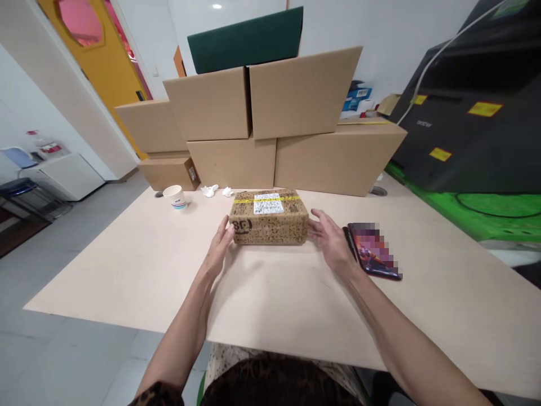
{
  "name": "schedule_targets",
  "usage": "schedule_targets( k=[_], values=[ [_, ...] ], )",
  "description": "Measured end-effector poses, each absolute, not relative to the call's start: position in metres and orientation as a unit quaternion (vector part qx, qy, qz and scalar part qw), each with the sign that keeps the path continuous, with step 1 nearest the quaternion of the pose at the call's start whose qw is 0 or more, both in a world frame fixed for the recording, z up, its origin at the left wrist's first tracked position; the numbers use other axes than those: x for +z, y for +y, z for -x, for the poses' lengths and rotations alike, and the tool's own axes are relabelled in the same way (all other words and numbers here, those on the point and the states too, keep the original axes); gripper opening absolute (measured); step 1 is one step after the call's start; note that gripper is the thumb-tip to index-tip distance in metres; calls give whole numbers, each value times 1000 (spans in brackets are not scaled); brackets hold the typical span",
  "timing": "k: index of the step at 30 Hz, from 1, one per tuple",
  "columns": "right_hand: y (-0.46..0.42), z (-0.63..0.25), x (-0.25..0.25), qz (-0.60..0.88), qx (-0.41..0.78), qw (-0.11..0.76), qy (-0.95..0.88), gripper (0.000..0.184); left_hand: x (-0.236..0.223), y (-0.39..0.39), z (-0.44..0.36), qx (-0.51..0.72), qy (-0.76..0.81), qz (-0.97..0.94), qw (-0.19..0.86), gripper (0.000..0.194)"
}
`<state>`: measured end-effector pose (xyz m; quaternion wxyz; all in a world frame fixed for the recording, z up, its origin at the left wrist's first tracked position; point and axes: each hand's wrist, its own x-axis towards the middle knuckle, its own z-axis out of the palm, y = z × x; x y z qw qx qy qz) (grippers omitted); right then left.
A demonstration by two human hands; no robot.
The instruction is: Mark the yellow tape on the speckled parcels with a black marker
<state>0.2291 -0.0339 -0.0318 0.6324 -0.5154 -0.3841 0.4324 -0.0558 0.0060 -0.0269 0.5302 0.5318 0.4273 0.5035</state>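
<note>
A small brown cardboard box [270, 230] with dark speckles, yellow tape and a white label sits on the pale table in front of me. My left hand [220, 245] lies along its left end, fingers stretched and the thumb at the near corner. On the opposite end, my right hand [332, 239] has its lower fingers against the side, while the index finger stands a little off. The box is held between both hands. Just right of my right hand lies a dark tablet-like item [374, 251] with a colourful, partly pixelated face.
Larger cardboard boxes [230, 163] are stacked along the table's [127, 282] far side, topped by a dark green box [247, 42]. A paper cup [174, 197] and crumpled tissues [209, 190] stand at the back left. A big black case [473, 129] rises at the right.
</note>
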Motion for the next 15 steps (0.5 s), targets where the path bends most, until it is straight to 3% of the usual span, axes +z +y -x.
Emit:
schedule_targets(
  k=[5,11,15],
  values=[
    [-38,-241,-16,455,404,703,-368,57,-13,0,58,538,374,-558,509,96],
    [-31,-246,-23,455,452,704,-305,48,-10,-3,55,576,265,-591,499,95],
    [-27,-236,-32,481,470,688,-272,45,-22,0,46,544,311,-603,494,85]
  ],
)
